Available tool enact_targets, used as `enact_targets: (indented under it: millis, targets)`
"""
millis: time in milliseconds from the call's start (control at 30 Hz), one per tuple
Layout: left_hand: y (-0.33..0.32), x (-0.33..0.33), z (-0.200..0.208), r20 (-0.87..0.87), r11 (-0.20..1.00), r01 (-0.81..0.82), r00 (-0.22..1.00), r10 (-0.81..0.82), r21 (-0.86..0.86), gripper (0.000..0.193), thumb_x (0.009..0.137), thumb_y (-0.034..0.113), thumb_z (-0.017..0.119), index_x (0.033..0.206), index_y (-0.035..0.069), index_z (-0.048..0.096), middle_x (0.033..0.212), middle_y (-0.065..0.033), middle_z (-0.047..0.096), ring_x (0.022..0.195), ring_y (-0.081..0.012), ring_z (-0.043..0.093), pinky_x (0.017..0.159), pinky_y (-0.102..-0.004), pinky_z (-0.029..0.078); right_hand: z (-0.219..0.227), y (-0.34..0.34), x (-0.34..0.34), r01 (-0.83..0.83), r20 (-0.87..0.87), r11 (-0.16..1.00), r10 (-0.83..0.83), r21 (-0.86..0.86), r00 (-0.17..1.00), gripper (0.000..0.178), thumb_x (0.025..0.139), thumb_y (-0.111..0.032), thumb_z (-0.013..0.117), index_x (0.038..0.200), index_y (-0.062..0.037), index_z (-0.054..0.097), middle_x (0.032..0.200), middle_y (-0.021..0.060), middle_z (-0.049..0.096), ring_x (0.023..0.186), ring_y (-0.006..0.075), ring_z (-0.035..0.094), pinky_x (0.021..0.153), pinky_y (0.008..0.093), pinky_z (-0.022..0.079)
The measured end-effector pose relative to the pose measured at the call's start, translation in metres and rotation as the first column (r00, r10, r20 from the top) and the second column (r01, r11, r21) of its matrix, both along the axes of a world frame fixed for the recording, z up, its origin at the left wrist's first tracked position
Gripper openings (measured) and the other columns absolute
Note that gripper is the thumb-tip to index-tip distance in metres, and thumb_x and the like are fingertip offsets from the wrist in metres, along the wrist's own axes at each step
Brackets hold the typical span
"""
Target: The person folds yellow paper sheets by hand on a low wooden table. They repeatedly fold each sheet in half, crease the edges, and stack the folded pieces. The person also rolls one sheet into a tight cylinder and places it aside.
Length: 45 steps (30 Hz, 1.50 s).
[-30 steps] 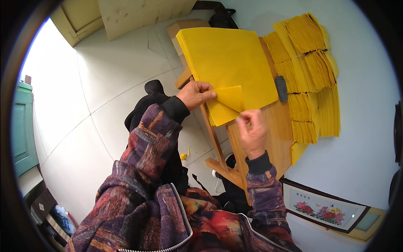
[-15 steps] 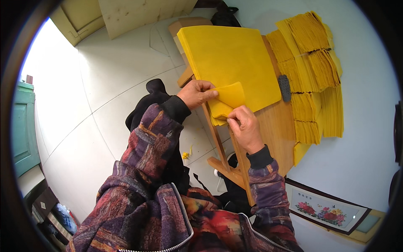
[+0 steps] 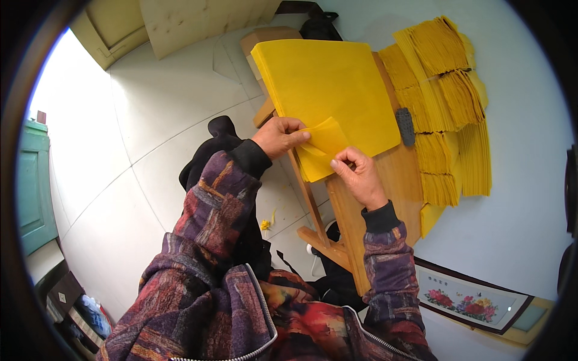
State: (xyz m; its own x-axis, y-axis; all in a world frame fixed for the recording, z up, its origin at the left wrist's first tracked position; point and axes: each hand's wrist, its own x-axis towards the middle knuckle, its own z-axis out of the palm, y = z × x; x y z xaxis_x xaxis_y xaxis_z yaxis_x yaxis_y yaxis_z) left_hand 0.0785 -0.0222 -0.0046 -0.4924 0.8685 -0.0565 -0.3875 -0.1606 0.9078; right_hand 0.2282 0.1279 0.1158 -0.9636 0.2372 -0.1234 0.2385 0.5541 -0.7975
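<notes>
Left hand (image 3: 280, 137) clamped on folded-back yellow sheets (image 3: 329, 136), right hand (image 3: 360, 178) curled nearby, grip together.

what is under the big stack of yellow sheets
A wooden table, its top showing past the near edge of the yellow stack. The part directly below is covered, so anything lying there cannot be seen.

wears a purple, rust and grey jacket (image 3: 201, 240) with black cuffs (image 3: 249, 159) and silvery zip (image 3: 275, 332), open over reddish patterned cloth (image 3: 304, 310).
</notes>
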Motion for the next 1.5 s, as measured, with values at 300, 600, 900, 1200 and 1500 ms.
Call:
enact_targets:
  millis: [300,600,900,1200,1500]
  targets:
    - [-0.004,0.0,0.008,-0.029,0.998,0.009,1.0,-0.011,-0.066,0.025,0.089,0.022,0.069,0.098,-0.001,0.067,0.085,-0.0035,0.066,0.077,-0.011,0.059,0.071,-0.024,0.047,0.001,0.0,-0.02,0.171,-0.203,0.939,-0.113,0.298,0.973,0.012,0.087,-0.008,0.063,0.081,0.0002,0.056,0.077,0.0117,0.056,0.066,0.021,0.054,0.058,0.031,0.044]
    - [-0.001,0.001,0.005,0.03,1.0,-0.007,1.0,0.008,-0.015,0.02,0.088,0.015,0.068,0.097,-0.002,0.066,0.086,-0.0027,0.066,0.078,-0.0107,0.06,0.074,-0.0235,0.048,-0.011,-0.033,0.022,-0.002,-0.217,0.735,0.202,0.678,0.955,0.022,0.078,-0.003,0.067,0.1,-0.0046,0.063,0.087,0.0107,0.056,0.083,0.0293,0.056,0.072,0.0362,0.049]
    - [-0.003,0.002,0.008,0.086,0.999,0.007,0.996,-0.01,0.035,0.02,0.091,0.014,0.065,0.098,-0.004,0.065,0.089,-0.0032,0.066,0.081,-0.0106,0.06,0.076,-0.0242,0.049,-0.018,-0.025,0.015,-0.044,-0.196,0.764,0.221,0.644,0.955,0.016,0.074,-0.002,0.07,0.087,-0.0058,0.063,0.086,0.0079,0.057,0.083,0.0282,0.056,0.072,0.0367,0.049]
    - [-0.003,0.0,0.007,0.083,0.999,0.039,0.996,-0.042,0.035,0.022,0.093,0.017,0.064,0.101,-0.003,0.064,0.094,-0.0041,0.067,0.087,-0.0119,0.061,0.082,-0.0246,0.048,-0.005,-0.009,-0.001,-0.099,0.031,0.966,0.094,0.238,0.995,0.012,0.076,-0.003,0.069,0.079,-0.0009,0.058,0.078,0.0112,0.056,0.073,0.0267,0.058,0.065,0.0342,0.047]
    - [-0.001,0.002,0.007,0.095,0.999,0.012,0.995,-0.016,0.041,0.021,0.092,0.017,0.065,0.097,-0.004,0.065,0.089,-0.0033,0.067,0.081,-0.011,0.06,0.076,-0.0244,0.049,0.005,0.001,-0.003,-0.187,0.036,0.963,0.183,0.194,0.982,0.007,0.083,-0.004,0.064,0.084,0.0019,0.061,0.078,0.0112,0.057,0.069,0.0239,0.057,0.063,0.031,0.046]
